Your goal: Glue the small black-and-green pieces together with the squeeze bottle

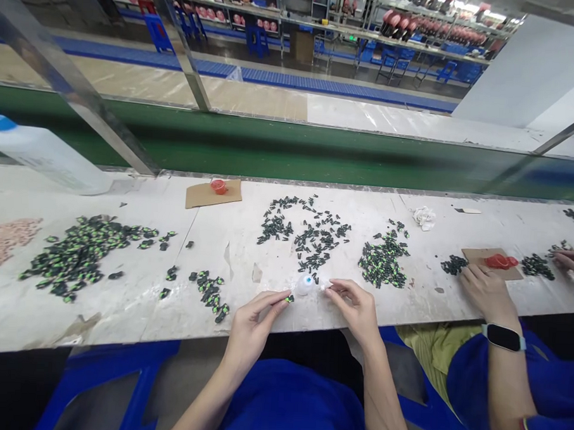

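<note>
Between finger and thumb of my left hand (256, 314) is a small black-and-green piece (289, 299). My right hand (356, 303) pinches a small whitish thing (327, 284), too small to name. Between both hands a small white bottle (305, 287) with a blue spot at its top stands near the table's front edge. Just beyond it spreads a loose scatter of small black pieces (317, 238). A heap of black-and-green pieces (384, 260) lies right of my right hand, and a short line of similar pieces (210, 293) lies left of my left hand.
Farther left are a large black-and-green heap (83, 250), pinkish pieces (7, 241) and a big white bottle (46, 157). A red cup (218, 186) rests on cardboard (192, 197). At right, a co-worker's hands (488, 290) work by another red container (497, 261). A green conveyor belt (270, 154) runs behind.
</note>
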Tool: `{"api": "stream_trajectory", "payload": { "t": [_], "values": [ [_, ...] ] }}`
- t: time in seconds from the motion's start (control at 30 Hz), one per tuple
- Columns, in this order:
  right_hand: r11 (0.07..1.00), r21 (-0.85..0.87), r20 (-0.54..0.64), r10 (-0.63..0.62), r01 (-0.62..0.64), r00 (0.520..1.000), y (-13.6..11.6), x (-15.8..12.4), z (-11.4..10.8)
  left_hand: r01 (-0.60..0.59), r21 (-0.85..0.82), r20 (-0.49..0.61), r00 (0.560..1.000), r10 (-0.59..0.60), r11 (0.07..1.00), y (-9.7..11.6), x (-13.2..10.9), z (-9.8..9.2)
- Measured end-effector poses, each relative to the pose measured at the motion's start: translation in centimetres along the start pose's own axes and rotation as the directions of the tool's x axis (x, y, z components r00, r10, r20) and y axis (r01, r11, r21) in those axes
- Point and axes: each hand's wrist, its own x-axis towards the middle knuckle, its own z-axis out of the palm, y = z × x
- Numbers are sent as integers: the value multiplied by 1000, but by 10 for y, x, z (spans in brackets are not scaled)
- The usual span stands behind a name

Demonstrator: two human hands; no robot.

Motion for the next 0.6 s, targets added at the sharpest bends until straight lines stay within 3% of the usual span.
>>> {"api": "stream_trajectory", "payload": {
  "t": [0.1,0.23,0.43,0.6],
  "values": [
    [991,123,-7,-48,48,999,-9,-6,3,-8,-3,13,1000,8,1000,8,-1,2],
    [973,230,-19,-9,13,1000,-19,-11,9,-33,0,15,999,33,999,15,-2,6],
    [970,239,-31,-25,32,999,-32,-20,18,-171,38,63,984,168,985,28,-2,6],
    [974,227,57,13,-26,998,-45,-30,25,-273,85,91,960,265,958,37,-2,2]
  ]
}}
